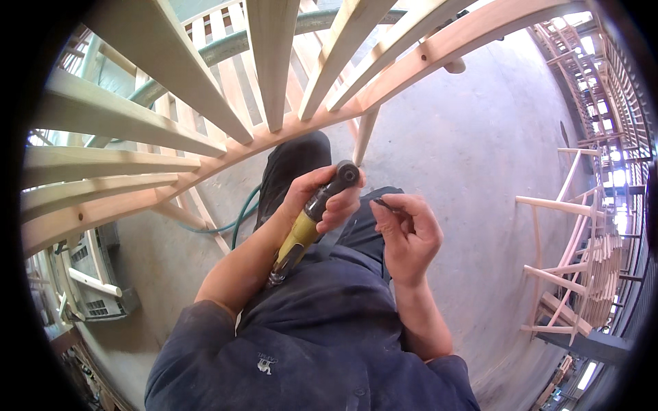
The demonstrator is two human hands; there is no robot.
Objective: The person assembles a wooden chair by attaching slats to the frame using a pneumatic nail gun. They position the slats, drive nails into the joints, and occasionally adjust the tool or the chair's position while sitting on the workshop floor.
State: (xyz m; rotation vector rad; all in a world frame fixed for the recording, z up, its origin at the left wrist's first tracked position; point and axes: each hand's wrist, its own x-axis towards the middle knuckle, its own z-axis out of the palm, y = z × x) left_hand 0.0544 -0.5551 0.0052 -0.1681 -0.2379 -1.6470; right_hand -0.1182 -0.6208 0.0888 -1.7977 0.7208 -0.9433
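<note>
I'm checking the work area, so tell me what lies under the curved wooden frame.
Under the frame show the concrete floor, a green hose and the person's dark shoe. The slats cover the rest, and the hose's far end is hidden.

dark navy short-sleeved shirt with small pale chest emblem, dark trousers.

Chair frame [226, 103]: bare pale wood, smooth, unfinished. Air tool [312, 219]: dull dark metal head, matt yellow body. Floor [473, 137]: grey matt concrete. Shirt [322, 342]: navy cloth.
</note>
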